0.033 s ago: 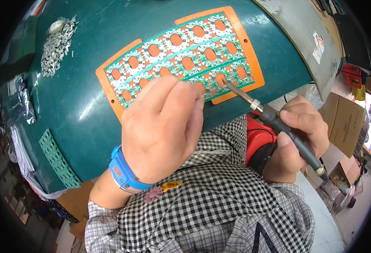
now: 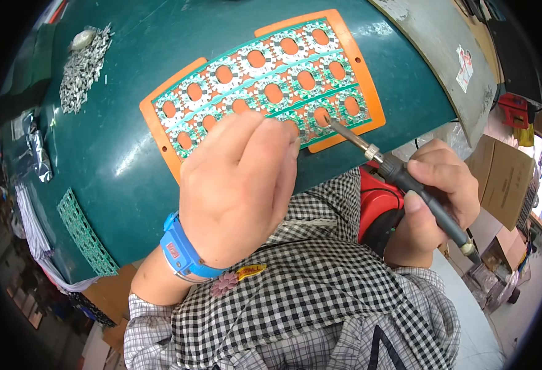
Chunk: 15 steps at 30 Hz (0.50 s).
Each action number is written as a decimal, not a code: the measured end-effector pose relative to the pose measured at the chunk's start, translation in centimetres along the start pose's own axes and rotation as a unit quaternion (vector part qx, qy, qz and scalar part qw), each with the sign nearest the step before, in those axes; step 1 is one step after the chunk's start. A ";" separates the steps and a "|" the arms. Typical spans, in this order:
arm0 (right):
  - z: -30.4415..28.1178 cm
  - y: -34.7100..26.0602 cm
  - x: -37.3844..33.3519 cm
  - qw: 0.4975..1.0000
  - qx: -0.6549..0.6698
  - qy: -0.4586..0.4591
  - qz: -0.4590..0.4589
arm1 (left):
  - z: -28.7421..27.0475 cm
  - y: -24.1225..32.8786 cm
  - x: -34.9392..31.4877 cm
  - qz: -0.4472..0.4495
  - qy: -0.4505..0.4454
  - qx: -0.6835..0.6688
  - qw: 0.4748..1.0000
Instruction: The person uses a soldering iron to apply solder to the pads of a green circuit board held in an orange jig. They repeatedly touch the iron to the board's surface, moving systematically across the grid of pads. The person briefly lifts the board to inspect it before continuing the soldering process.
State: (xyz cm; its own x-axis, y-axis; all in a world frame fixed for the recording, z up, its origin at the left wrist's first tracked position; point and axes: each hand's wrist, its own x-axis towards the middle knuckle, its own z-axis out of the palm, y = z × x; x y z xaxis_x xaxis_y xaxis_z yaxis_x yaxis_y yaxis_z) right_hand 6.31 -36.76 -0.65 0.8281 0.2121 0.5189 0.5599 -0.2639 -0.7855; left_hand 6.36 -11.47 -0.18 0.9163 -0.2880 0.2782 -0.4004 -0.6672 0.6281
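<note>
My left hand [image 2: 234, 179], with a blue wristband [image 2: 181, 250], is over the near edge of a panel of circuit boards [image 2: 290, 94]. Its thumb and fingers are pinched together, and whatever they hold is hidden behind them. The green and white boards have round openings and lie in rows on an orange tray [image 2: 369, 80]. A soldering iron [image 2: 400, 176] with a dark handle is gripped in my right hand [image 2: 446, 185]. Its tip points left over an opening in the near row, right of my left fingers; contact cannot be made out.
On the dark green table [image 2: 129, 154], a pile of small grey-white parts [image 2: 83, 77] lies far left. A green perforated panel [image 2: 87, 231] rests at the left edge. A grey board [image 2: 443, 49] covers the far right. Beyond it stands a cardboard box [image 2: 502, 179].
</note>
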 end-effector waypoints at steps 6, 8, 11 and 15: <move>0.1 0.0 0.3 1.000 0.008 -0.021 -0.012 | -0.5 0.5 0.0 -0.004 -0.006 0.015 1.000; 0.7 -0.1 0.7 0.999 0.010 -0.036 -0.013 | -0.8 0.2 -0.4 0.001 0.009 0.017 1.000; 1.3 0.1 0.9 0.998 0.006 -0.061 -0.012 | -1.3 0.1 -1.0 -0.017 0.002 0.014 1.000; 1.5 0.2 0.8 0.997 -0.009 -0.076 -0.004 | -1.3 0.2 -0.8 -0.021 0.013 0.005 1.000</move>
State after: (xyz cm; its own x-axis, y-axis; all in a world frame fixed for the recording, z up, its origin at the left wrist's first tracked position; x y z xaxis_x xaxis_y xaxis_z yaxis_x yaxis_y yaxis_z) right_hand 7.04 -35.21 -0.87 0.8107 0.3539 0.4664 0.5673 -0.2779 -0.7752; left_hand 5.55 -10.47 0.71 0.9322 -0.2413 0.2699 -0.3606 -0.6849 0.6332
